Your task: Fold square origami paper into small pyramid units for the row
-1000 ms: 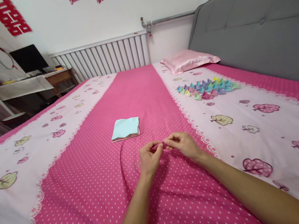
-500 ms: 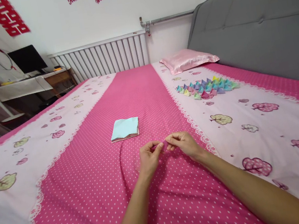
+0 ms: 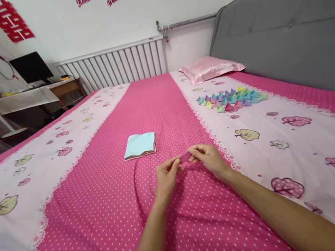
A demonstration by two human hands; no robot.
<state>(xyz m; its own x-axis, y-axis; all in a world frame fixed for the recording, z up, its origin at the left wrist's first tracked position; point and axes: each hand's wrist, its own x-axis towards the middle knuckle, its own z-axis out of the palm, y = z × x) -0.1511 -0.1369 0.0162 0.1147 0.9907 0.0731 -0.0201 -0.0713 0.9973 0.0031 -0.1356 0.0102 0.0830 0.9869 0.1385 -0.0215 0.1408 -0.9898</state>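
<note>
Between my two hands is a small folded piece of magenta paper (image 3: 185,157), held just above the bed. My left hand (image 3: 168,174) pinches its left end between thumb and fingers. At the right end, my right hand (image 3: 207,158) grips it with closed fingertips. Part of the paper is covered by my fingers. Beyond my left hand lies a stack of square paper sheets (image 3: 139,145), pale blue on top with wavy edges. Rows of small folded paper shapes (image 3: 230,100) in many colours stand on the bed to the far right.
A polka-dot pink bedsheet (image 3: 103,204) with pale printed bands lies under everything. A pink satin pillow (image 3: 211,68) rests near the grey headboard (image 3: 294,35). A white radiator (image 3: 115,65) and a desk with a monitor (image 3: 31,67) stand beyond the bed.
Both hands have risen slightly and the fingers have spread apart along the magenta paper, so more of it shows between them. The stack and folded shapes have stayed in place.
</note>
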